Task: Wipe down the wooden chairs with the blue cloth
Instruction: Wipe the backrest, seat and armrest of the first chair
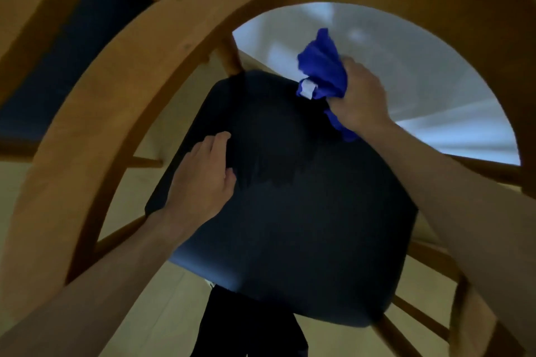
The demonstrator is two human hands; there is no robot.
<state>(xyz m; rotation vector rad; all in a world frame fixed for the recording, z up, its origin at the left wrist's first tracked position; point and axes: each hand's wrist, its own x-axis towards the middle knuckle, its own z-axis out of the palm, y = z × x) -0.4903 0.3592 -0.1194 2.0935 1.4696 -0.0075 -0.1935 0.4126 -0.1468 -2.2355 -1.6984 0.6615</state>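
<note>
- Curved wooden backrest (95,113) arches over the view, close to the camera.
- Left hand (200,180) lies flat, fingers straight, on the dark blue seat cushion (290,211), likely to steady the chair.
- Right hand (359,95) grips the bunched blue cloth (324,69) at the cushion's far edge, near the back spindle (232,55), bunched probably for firmer rubbing.

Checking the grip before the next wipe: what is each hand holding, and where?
The right hand grips the bunched blue cloth near its middle. The left hand holds nothing; it rests flat on the dark seat cushion.
</note>
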